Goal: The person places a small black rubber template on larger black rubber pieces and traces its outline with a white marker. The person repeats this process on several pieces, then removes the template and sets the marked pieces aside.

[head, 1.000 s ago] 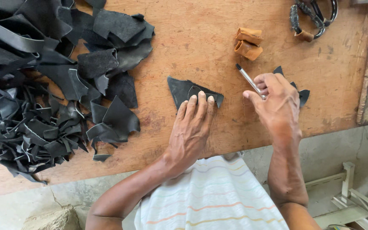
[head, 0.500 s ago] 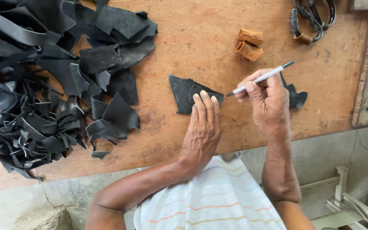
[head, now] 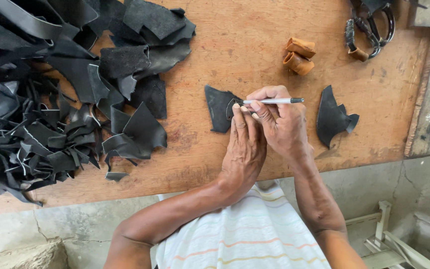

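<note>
Black leather piece (head: 218, 107) lies under the flat left hand (head: 245, 144); right hand (head: 282, 124) grips a pen (head: 273, 101).

Bare forearms, no sleeves; white shirt w/ faint orange, poss. blue stripes.

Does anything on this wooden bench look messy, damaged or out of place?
Only the heap of black offcuts sprawls loosely over the table's left side. Nothing looks spilled or broken.

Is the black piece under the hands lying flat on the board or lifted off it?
Flat. The black piece lies spread on the wooden board, pinned by the left hand, while the right hand holds a pen at its edge.
</note>
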A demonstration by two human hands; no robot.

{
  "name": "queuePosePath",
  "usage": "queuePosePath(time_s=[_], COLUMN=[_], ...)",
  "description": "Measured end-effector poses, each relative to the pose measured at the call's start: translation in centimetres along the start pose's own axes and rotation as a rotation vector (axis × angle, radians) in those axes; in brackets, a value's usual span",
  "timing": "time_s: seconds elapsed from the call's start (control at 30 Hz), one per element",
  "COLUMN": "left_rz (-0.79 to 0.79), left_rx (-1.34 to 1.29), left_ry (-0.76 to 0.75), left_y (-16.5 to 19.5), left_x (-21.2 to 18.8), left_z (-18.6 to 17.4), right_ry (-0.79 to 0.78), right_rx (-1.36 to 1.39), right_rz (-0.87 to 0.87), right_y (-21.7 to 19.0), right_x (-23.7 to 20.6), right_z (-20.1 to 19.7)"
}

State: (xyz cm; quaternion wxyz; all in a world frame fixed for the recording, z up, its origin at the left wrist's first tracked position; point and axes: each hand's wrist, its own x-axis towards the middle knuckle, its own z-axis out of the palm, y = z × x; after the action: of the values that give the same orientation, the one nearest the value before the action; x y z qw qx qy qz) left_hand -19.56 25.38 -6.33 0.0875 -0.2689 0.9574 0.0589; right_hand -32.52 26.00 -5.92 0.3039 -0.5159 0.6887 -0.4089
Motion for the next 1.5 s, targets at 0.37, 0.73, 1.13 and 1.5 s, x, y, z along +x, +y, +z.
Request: queuePosePath(time_s=[0.37,0.73,1.13,1.5], left_rz=[0.034,0.084,0.168,0.132], left_rx=[0.113,0.074,0.023,-0.015], left_ry=[-0.051,-0.121,-0.196,-0.159], left_y=[0.2,1.2,1.1,1.3], left_x=[0.2,0.0,-0.5,-0.3], left_z=[-0.1,1.9,2.2,2.9], right_ry=[-0.057,-0.185,-0.207,-0.236], right_rx=[-0.09,-0.086,-0.145,-0.138], right_rz=[-0.03,-0.103,-0.247,-0.191], right_y=[-1.3,-2.8,-2.2,-2.2], right_x=[0.4,0.1,0.6,0.7], right_z=[0.2,-0.7,0.1,-0.2])
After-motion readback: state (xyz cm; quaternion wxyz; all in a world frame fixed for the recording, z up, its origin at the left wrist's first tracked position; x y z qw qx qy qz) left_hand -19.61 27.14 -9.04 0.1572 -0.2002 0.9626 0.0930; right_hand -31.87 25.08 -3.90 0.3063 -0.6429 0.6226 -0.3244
